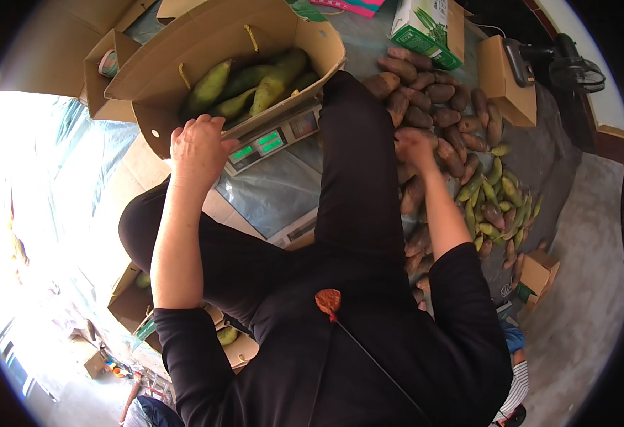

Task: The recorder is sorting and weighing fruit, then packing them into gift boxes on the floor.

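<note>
My left hand point(198, 146) curls over the near rim of an open cardboard box point(184, 50). The box sits on a weighing scale point(266, 142) with green lit displays and holds several long green fruits point(255, 85). My right hand point(415, 146) reaches down onto a heap of reddish-brown elongated fruits point(440, 99) on the grey ground sheet. Its fingers lie on one of them, but the grip is hidden. My knee in black trousers point(355, 142) stands between the two hands.
Small green-yellow fruits point(497, 192) lie right of the brown heap. A green-and-white carton point(426, 25), a small cardboard box point(508, 78) and a dark fan point(575, 67) stand beyond. More boxes sit at the right point(540, 274) and lower left point(130, 299).
</note>
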The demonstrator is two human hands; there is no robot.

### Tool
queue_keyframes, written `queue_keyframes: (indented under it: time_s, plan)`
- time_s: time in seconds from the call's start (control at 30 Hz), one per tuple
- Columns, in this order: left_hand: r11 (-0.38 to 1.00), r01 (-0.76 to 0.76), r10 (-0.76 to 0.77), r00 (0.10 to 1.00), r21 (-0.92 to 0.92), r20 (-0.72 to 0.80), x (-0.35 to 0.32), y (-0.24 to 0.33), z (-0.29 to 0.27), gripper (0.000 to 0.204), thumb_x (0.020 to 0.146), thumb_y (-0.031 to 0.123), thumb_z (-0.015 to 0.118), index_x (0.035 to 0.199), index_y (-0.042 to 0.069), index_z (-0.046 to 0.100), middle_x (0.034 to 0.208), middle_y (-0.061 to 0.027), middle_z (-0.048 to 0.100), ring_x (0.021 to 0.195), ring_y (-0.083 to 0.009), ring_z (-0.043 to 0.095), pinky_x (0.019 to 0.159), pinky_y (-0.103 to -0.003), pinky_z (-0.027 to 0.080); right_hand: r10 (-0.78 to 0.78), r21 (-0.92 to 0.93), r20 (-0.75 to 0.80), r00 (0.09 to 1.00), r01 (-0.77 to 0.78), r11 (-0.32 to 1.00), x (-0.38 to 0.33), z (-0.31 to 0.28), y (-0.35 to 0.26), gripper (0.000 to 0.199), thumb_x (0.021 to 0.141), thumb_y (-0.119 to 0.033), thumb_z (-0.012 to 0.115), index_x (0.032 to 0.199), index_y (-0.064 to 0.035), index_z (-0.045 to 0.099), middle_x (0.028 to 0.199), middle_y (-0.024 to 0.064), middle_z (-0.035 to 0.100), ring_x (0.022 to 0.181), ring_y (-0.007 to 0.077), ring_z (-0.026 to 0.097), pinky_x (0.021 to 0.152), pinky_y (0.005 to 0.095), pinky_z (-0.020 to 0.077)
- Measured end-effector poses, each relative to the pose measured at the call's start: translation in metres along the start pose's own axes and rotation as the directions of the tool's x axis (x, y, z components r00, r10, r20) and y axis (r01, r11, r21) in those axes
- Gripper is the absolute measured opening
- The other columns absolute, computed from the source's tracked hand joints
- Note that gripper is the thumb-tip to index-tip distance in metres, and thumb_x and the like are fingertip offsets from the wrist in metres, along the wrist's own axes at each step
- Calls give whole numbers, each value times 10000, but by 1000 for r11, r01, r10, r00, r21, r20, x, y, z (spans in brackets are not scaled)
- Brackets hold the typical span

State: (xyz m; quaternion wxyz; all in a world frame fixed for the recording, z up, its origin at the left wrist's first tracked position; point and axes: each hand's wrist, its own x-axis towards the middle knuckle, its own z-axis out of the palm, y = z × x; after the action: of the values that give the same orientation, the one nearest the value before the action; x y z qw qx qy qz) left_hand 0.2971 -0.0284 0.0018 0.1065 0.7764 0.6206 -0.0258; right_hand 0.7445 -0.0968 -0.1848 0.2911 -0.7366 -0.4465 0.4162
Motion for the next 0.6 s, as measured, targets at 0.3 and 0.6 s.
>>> queue_keyframes:
  time_s: [0.3, 0.6]
  plan:
    - [996, 24, -19, 999, -85, 51, -10, -12, 3, 408, 747, 261, 705, 1095, 62, 631, 1015, -100, 625, 1026, -274, 570, 869, -424, 426, 440, -506, 60, 896, -353, 787, -106, 56, 61, 268, 821, -335, 550, 828, -121, 711, 817, 160, 675, 827, 366, 643, 680, 425, 505]
    - [990, -37, 46, 997, -135, 58, 1, 2, 2, 388, 755, 206, 679, 1091, 21, 617, 1025, -138, 623, 995, -308, 583, 838, -407, 450, 184, -263, 139, 973, -142, 954, -108, 78, 130, 250, 776, -312, 601, 803, -77, 680, 838, 160, 656, 829, 348, 629, 692, 406, 484]
